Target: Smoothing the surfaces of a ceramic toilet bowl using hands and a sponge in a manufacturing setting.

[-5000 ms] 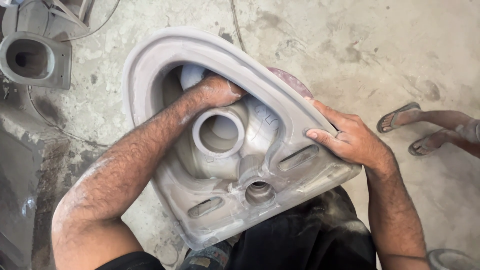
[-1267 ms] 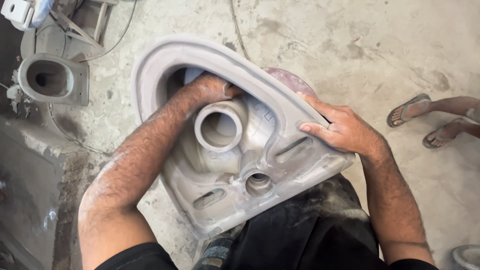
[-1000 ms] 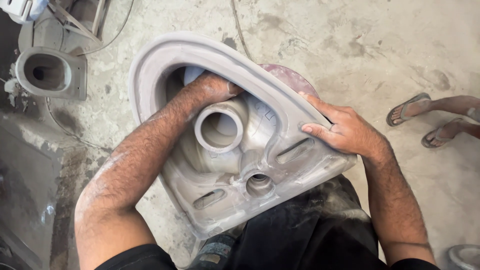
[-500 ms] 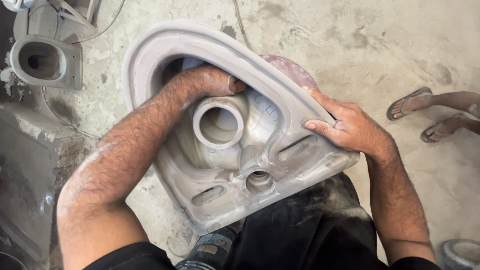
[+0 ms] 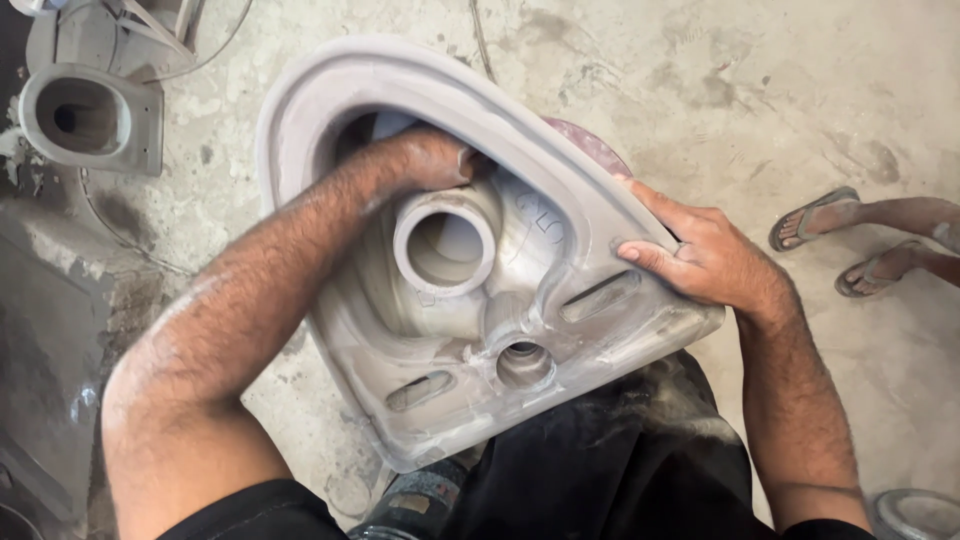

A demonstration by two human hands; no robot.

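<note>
Since half a second ago the view has slid a little: the grey unglazed ceramic toilet casting sits slightly lower and further right in the picture, and both hands have kept their places on it.

The dusty, stained concrete floor fills most of the view. On it, tipped up against the person's dark-trousered lap, rests the casting with its hollow underside turned to the camera. Inside its thick oval rim lie a deep cavity, a raised round outlet pipe open at the mouth, a smaller round hole below it, and two slot openings in the base. Nothing loose can be seen in these hollows.

The left hand reaches deep into the cavity just above the outlet pipe, fingers curled under the rim; what they press on is hidden. The right hand lies flat and open-fingered over the casting's outer edge, steadying it, closed on nothing.

At upper left stands a second grey casting with an open oval mouth, well apart. At right, another person's two feet in sandals rest on the floor. A reddish round pad peeks out behind the rim.
</note>
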